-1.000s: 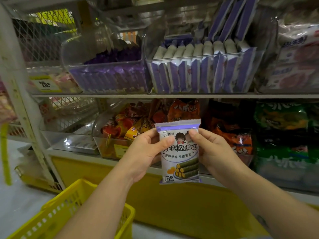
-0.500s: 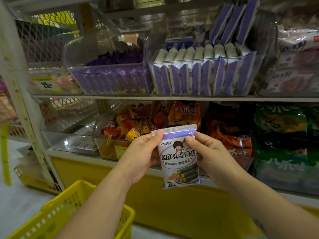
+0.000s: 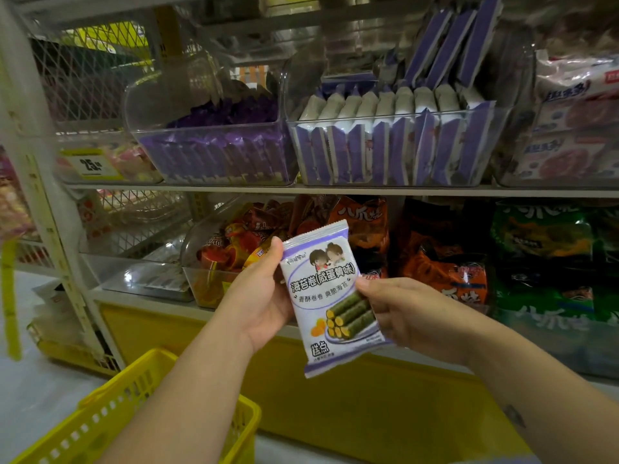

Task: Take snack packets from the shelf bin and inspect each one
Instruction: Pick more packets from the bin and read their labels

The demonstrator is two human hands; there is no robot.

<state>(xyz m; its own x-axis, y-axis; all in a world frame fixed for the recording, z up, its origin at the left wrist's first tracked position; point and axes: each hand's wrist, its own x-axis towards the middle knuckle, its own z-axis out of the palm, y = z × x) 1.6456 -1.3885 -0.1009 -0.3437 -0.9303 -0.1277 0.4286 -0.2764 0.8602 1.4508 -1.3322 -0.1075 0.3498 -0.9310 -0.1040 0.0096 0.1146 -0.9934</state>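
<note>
Glossy film packet; clear plastic bin; basket probably plastic.

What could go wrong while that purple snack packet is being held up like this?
The snack packet is held only at its side edges by the left hand and right hand, so it might slip and miss the yellow basket down to the left. Squeezing could crush the rolls pictured on it. The leaning packets atop the clear bin might topple on the next reach.
</note>
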